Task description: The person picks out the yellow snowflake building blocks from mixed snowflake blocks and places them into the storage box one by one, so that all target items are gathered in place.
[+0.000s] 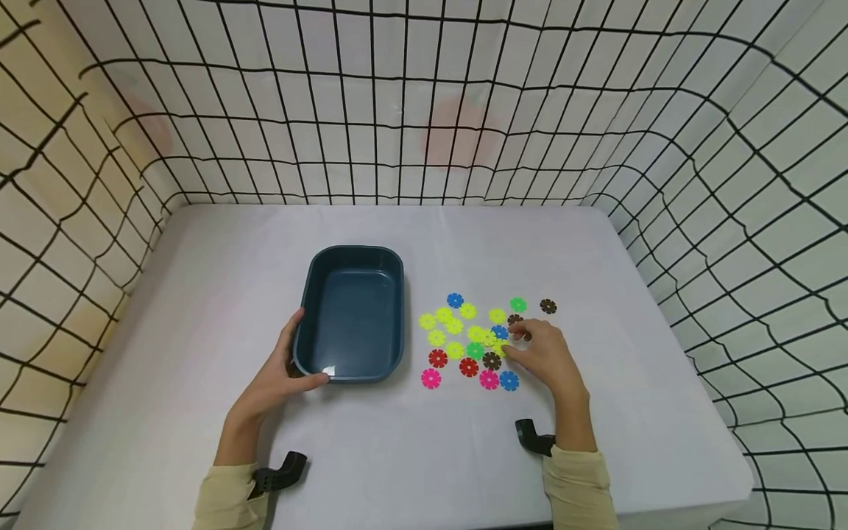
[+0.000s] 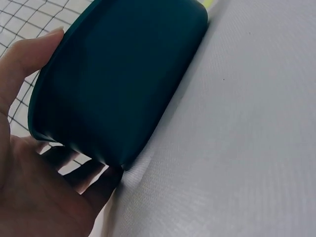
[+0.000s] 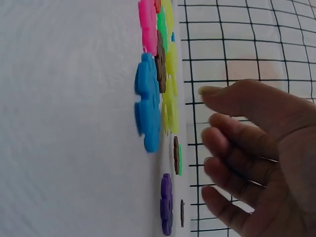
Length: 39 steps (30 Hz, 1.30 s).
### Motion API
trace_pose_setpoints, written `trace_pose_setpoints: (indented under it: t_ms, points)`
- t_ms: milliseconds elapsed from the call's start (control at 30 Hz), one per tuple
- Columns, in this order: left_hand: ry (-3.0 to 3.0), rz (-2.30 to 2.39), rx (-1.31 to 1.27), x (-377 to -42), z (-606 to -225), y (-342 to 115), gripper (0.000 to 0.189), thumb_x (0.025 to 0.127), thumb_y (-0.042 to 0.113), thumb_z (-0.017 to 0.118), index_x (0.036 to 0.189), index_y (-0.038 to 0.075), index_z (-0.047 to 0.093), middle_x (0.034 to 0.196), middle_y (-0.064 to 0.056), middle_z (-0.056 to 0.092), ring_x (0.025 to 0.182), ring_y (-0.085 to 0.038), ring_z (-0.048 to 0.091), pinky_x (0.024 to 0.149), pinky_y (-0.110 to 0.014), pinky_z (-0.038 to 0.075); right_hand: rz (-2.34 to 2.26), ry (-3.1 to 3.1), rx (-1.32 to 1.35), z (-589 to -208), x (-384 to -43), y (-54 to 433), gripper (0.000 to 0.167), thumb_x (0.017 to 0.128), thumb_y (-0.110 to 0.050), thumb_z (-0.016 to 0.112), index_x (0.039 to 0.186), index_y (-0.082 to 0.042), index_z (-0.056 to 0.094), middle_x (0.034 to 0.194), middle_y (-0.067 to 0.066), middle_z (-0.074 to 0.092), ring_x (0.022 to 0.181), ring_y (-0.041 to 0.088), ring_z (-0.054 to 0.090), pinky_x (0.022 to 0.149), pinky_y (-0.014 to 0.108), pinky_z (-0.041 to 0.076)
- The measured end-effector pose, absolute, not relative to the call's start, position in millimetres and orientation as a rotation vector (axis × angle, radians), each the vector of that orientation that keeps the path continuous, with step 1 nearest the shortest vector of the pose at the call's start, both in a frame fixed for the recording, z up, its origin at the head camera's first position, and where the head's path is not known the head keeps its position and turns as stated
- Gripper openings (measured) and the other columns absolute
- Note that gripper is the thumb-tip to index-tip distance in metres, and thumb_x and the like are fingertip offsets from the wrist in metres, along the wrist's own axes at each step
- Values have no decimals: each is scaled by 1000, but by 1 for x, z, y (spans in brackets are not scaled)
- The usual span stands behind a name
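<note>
A dark blue plastic tub (image 1: 402, 316) sits on the white table. My left hand (image 1: 265, 386) grips its near left corner; in the left wrist view the thumb lies at the rim and the other fingers curl against the tub wall (image 2: 118, 74). Right of the tub, flower-shaped plastic discs lie scattered: several yellow ones, a pink disc (image 1: 430, 378), a red disc (image 1: 438, 358), a blue disc (image 1: 509, 380) and others. Over their right side hovers my right hand (image 1: 550, 361), fingers loosely bent and holding nothing. Beneath it, the right wrist view shows a purple disc (image 3: 167, 205).
Black wire mesh (image 1: 404, 125) surrounds the table's back and both sides, with white sheeting behind it. A brown disc (image 1: 548, 306) lies at the far right of the group. Each wrist wears a black strapped camera (image 1: 281, 472).
</note>
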<state>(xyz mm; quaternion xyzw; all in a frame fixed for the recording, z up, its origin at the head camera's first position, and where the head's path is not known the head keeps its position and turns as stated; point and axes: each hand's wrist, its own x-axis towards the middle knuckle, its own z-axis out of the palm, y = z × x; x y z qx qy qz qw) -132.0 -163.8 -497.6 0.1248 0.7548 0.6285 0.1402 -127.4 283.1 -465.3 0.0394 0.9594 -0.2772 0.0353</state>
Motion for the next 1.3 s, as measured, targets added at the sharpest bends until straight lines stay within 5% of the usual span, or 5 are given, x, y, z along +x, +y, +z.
trace_pose_setpoints:
  t_ms: [800,1300]
  points:
    - [2172,1819,326,-130,-494,-161,115,79,7,77,156,36,-3,164,-10,-10,149,-40,1,111,-67,18,-671,3037,-2,-486,-131,280,35,78,-28,79,102,-4,72,93,8,71,86,21,61,80,41,54]
    - [2156,1832,351,-131,-496,-163,116,78,6,77,155,38,-3,164,-5,-13,149,-38,-5,112,-69,11,-797,3065,6,-487,-127,280,32,76,-24,78,99,-3,71,86,7,69,79,18,59,74,35,54]
